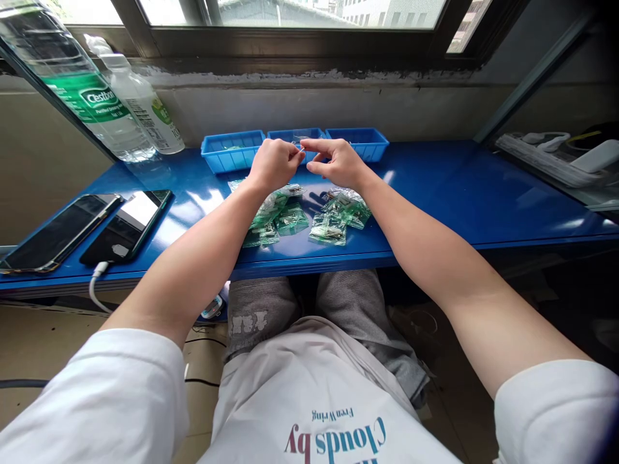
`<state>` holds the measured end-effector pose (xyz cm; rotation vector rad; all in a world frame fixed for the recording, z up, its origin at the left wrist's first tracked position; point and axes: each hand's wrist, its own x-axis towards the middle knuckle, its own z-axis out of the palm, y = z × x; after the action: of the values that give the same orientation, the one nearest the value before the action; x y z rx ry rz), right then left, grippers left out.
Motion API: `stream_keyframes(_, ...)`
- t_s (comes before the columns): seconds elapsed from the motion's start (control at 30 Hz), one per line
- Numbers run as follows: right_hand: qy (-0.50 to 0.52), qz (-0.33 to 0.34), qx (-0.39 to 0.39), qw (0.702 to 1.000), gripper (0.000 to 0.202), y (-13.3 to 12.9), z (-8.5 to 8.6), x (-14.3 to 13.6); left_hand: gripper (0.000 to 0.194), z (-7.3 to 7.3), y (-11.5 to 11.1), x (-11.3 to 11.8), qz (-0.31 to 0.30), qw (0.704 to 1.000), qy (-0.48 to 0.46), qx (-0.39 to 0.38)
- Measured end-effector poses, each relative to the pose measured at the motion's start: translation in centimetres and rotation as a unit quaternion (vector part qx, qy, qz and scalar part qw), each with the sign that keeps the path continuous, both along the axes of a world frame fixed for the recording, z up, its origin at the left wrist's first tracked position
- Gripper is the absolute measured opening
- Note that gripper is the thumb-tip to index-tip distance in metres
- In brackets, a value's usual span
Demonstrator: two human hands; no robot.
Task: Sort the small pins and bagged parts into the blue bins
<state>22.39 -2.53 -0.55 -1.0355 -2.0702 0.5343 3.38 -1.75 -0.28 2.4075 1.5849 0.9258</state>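
Observation:
My left hand (275, 161) is closed in a pinch on a small, thin, pale piece, too small to name. Close on its right, my right hand (338, 160) has its index finger and thumb apart, the index fingertip right beside that piece; I cannot tell whether it touches. Both hands are above the blue table, in front of the middle blue bin (296, 135). Nearer me lie two groups of small clear-and-green plastic packets: a left packet pile (293, 219), partly hidden by my left forearm, and a right packet pile (329, 229) with thin metallic-looking pieces inside.
A left blue bin (233, 154) and a right blue bin (358, 143) flank the middle one. Two phones, a black phone (60, 232) and a charging phone (128, 225), lie at left. A large water bottle (91, 96) and a smaller bottle (149, 116) stand behind them.

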Motion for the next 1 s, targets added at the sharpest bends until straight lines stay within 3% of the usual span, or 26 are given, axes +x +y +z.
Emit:
stream_keyframes(0.27,-0.002,0.001,0.006,1.0,0.064,0.7,-0.4,0.4,0.035,0.3,-0.1,-0.1,0.019,1.0,0.005,-0.012)
stream_keyframes(0.47,-0.128,-0.164,0.052,0.977,0.07,2.2,-0.4,1.8,0.029,0.3,0.2,-0.3,0.009,0.998,0.047,-0.037)
stream_keyframes(0.67,-0.195,-0.287,-0.006,0.938,0.085,4.3,-1.0,4.2,0.032,0.2,0.0,-0.4,-0.008,0.994,0.074,-0.077)
stream_keyframes(1.0,-0.172,-0.291,-0.04,0.94,0.075,5.5,-1.8,5.2,0.033,0.3,-0.3,-0.3,-0.023,0.99,0.087,-0.11)
